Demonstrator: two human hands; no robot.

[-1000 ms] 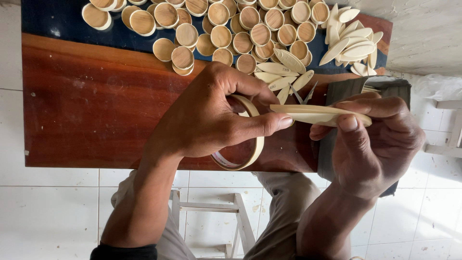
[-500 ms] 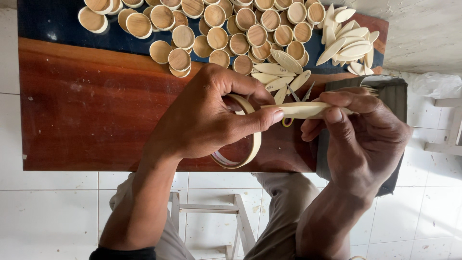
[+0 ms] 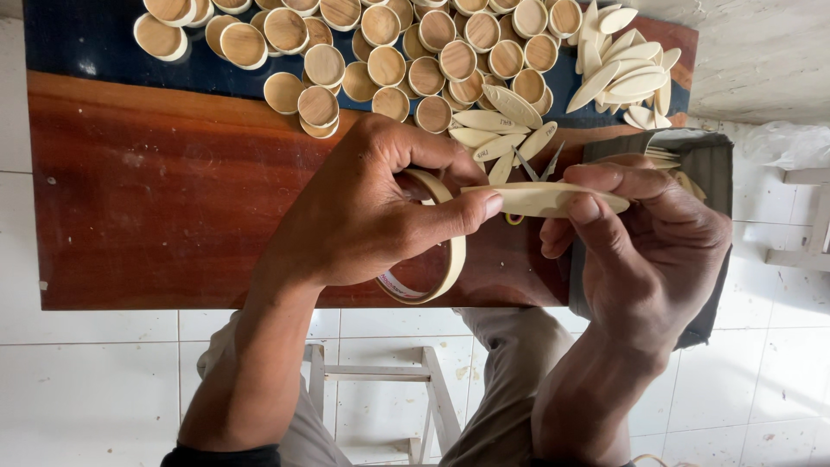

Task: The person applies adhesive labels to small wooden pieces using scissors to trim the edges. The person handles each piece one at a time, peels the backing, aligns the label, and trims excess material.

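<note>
1. Pale oval wooden piece [image 3: 545,199] is pinched between left hand [image 3: 372,212] and right hand [image 3: 657,251], above the red-brown wooden table [image 3: 156,207].
2. Left hand also grips a thin bamboo ring [image 3: 432,268].
3. Step, I judge: fitting oval to ring; it needs careful alignment.

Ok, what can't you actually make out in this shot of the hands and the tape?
- Tape roll, head view: its upper part is hidden behind the left hand.
- Small snips: only the blade tips show; the pale oval strip and right hand cover the rest.
- Round caps: top row cut off by the frame edge.
- Writing on the oval pieces: too small to read.
</note>
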